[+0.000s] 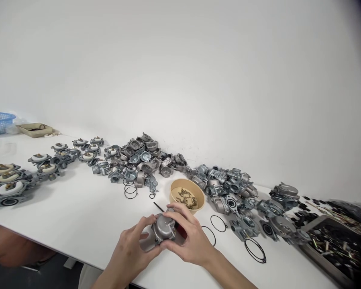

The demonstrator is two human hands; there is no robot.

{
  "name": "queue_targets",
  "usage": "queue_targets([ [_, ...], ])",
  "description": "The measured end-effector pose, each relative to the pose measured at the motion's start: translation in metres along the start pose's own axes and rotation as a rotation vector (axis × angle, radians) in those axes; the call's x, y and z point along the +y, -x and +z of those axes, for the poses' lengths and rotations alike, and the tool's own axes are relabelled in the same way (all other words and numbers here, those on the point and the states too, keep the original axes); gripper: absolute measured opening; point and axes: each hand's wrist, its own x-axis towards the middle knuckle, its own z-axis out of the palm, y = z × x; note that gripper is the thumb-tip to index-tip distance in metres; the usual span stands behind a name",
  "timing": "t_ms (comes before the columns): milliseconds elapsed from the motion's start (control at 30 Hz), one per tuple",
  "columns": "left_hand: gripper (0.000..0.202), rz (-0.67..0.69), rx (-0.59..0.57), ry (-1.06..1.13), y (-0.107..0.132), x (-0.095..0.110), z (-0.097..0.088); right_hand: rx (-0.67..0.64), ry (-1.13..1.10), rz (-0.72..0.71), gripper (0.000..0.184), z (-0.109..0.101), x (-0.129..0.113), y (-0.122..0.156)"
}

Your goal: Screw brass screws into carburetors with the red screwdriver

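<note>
- Grey metal part [164, 228]: its underside is hidden from us, its edges partly covered by our fingers.
- Behind our right hand [194, 237], a red object [180, 232] shows only in part; we cannot make out its shape.
- The part sits between our hands, over the desk [86, 216], nearer us than the tan bowl [178, 186].
- Our left hand [130, 245] and right hand grasp it from either side, fingers bent.

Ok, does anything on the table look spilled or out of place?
Possibly one spot: at the right, small black bits lie loose on the table outside the metal tray, which holds more dark pieces. They could have spilled, or been left there. The held metal part shows no obvious damage.
</note>
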Motion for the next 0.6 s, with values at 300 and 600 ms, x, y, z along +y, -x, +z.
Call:
queue_targets([
  [300, 0.053, -0.08, -0.147, 0.133, -0.011, 0.011, -0.013, -0.137, -0.044, 0.001, 0.054, -0.027, 0.01, -0.006],
  [600, 0.024, 0.027, -0.118, 0.084, -0.017, 0.013, -0.01, -0.167, -0.075, 0.1, 0.072, -0.019, 0.011, -0.004],
])
